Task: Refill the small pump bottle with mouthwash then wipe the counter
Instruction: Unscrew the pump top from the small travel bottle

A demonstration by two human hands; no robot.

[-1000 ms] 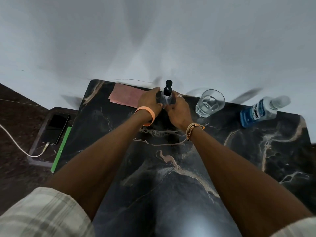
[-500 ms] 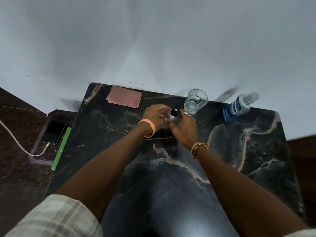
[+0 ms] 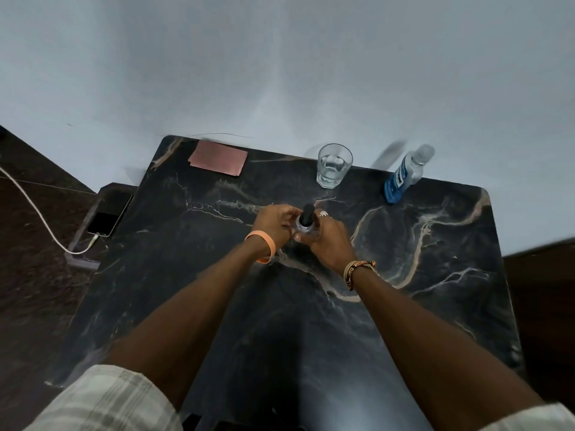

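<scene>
1. Head view: the small pump bottle (image 3: 306,227) stands upright on the dark marbled worktop (image 3: 435,275), just past its middle toward 12 o'clock, black pump head on.
2. The right hand (image 3: 329,241) wraps the clear body from the 3 o'clock side. The left hand (image 3: 273,223) comes in from 9 o'clock with fingers curled at the neck, apparently pinching the collar; the exact contact is hard to make out.
3. The mouthwash bottle (image 3: 403,178), blue and capped, stands at 1 o'clock near the far edge. A glass (image 3: 333,166) of clear liquid is at 12 o'clock and a folded pink cloth (image 3: 217,158) at 11 o'clock, all well apart from the hands.
4. Handling, as a judgement: the pump bottle looks light, rigid and smooth, so it may spin or tip. Hold the body low and firm, and twist at the collar rather than the tall pump head.
5. The mouthwash bottle is heavier and sloshy; take it round its labelled middle. The cloth is soft and can be pinched at any edge.
6. A phone (image 3: 107,217) on a cable lies off the worktop at 9 o'clock.
</scene>
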